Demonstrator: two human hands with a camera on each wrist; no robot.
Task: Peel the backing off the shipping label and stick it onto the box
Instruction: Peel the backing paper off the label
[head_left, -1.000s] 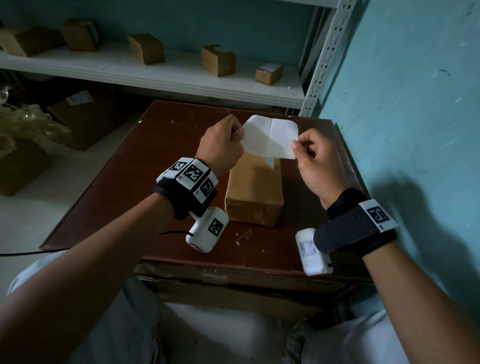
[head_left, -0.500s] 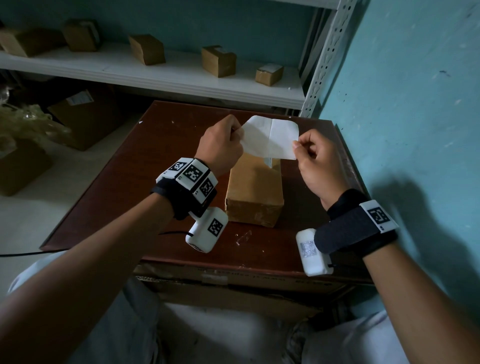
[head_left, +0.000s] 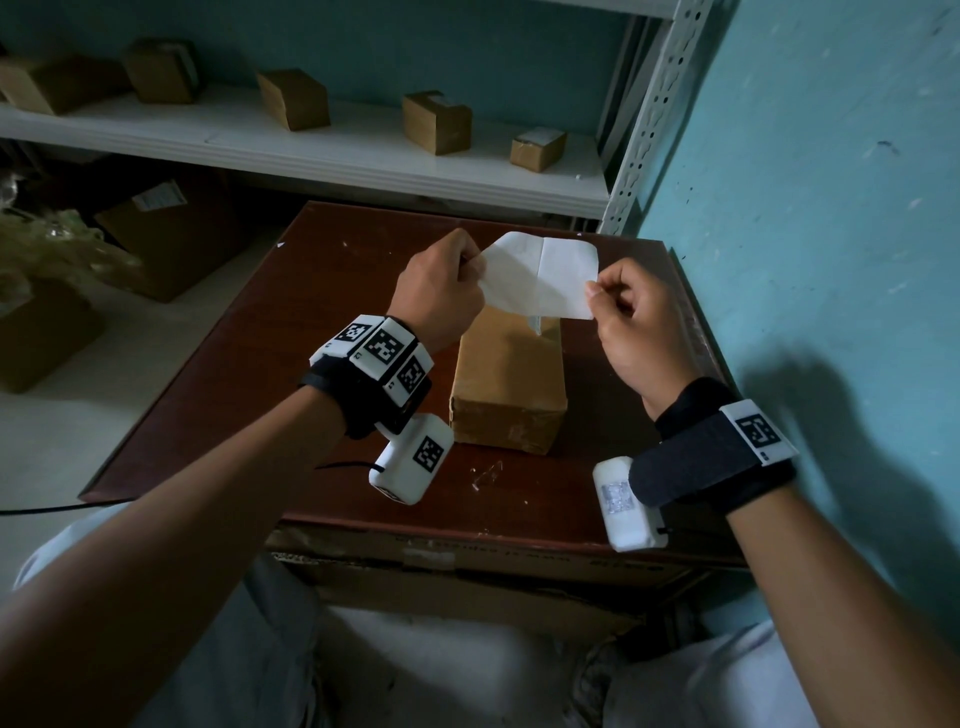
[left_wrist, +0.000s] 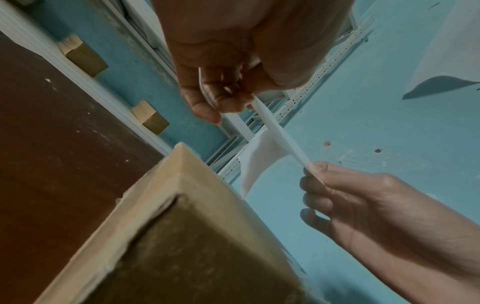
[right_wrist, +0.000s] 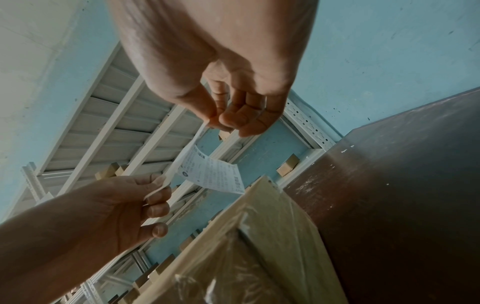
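Observation:
A white shipping label (head_left: 540, 275) is stretched between both hands above the far end of the brown cardboard box (head_left: 509, 379). My left hand (head_left: 467, 265) pinches its left edge and my right hand (head_left: 597, 293) pinches its right edge. In the left wrist view the label (left_wrist: 280, 135) shows edge-on, with a white flap hanging down from it toward the box (left_wrist: 182, 236). The right wrist view shows the printed side of the label (right_wrist: 210, 172) hanging below the fingers, just over the box (right_wrist: 272, 236), whose top is covered with clear tape.
The box lies lengthwise on a dark red-brown table (head_left: 260, 364) set against a teal wall (head_left: 805, 208) on the right. Behind it, a white shelf (head_left: 337, 150) carries several small cardboard boxes. Larger cartons (head_left: 166, 234) stand on the floor to the left.

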